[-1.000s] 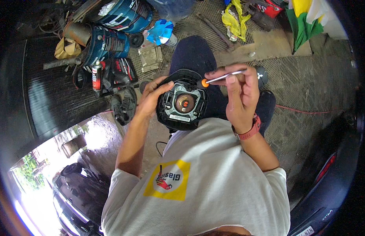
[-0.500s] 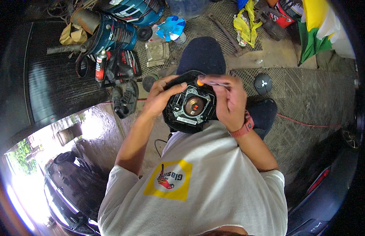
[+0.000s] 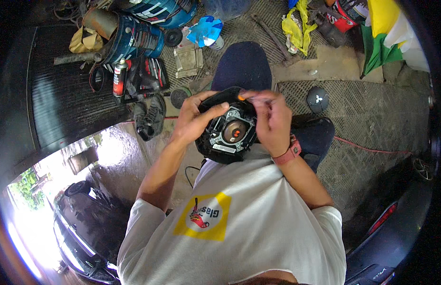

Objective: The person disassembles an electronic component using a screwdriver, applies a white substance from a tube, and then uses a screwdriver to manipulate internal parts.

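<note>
A black round car part (image 3: pixel 227 133) with a copper-coloured centre and a white label rests on my lap, open side up. My left hand (image 3: pixel 194 118) grips its left rim, thumb laid over the top edge. My right hand (image 3: pixel 271 121), with a red band at the wrist, is shut on a thin tool with an orange tip (image 3: pixel 241 97) that meets the part's upper edge. My dark blue trouser knee (image 3: pixel 241 64) lies just beyond the part.
Blue drums (image 3: pixel 135 40), a red spray can (image 3: pixel 118 78), black shoes (image 3: pixel 151 116), a blue cloth (image 3: pixel 206 29), a yellow rag (image 3: pixel 298 26) and a small black round cap (image 3: pixel 317 99) lie on the grated floor. A thin red cable (image 3: pixel 372 148) runs right. Dark car bodywork (image 3: pixel 391 237) curves at lower right.
My right hand has come down from a raised position, bringing the orange-tipped tool onto the part's top edge. The left hand has shifted its grip, thumb now over the rim.
</note>
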`<state>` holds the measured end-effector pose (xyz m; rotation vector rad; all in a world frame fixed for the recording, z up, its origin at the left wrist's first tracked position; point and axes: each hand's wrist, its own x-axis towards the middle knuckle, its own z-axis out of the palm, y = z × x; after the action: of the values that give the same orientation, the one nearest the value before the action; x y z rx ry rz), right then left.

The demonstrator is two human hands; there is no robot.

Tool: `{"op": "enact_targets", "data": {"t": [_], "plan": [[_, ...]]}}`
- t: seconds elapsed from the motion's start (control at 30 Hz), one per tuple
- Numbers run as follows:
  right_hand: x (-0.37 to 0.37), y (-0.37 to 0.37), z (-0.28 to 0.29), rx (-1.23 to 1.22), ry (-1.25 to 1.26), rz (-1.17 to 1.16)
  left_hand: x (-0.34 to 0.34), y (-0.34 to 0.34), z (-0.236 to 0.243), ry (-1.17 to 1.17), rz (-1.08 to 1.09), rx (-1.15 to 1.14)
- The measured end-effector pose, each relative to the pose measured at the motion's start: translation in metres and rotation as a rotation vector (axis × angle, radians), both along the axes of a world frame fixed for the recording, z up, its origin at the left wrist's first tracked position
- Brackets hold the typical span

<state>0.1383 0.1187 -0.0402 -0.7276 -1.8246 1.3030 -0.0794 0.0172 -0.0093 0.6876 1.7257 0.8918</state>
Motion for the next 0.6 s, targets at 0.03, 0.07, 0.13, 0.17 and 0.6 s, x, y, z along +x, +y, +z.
{"op": "enact_targets", "data": {"t": [0.03, 0.07, 0.13, 0.17, 0.6], "plan": [[0.005, -0.002, 0.000, -0.075, 0.096, -0.087, 0.001, -0.001, -0.003, -0.033, -0.019, 0.027], [0.002, -0.006, -0.006, -0.166, 0.444, -0.199, 0.002, -0.003, -0.006, 0.020, -0.022, 0.070], [0.013, 0.013, 0.005, -0.070, 0.528, -0.280, 0.002, -0.006, 0.005, 0.018, -0.027, 0.094], [0.027, 0.018, 0.006, -0.075, 0.503, -0.323, -0.003, -0.005, 0.009, 0.109, -0.119, 0.134], [0.048, 0.034, -0.015, -0.424, -0.153, 0.269, 0.004, 0.023, 0.029, 0.245, -0.668, 0.289]]}}
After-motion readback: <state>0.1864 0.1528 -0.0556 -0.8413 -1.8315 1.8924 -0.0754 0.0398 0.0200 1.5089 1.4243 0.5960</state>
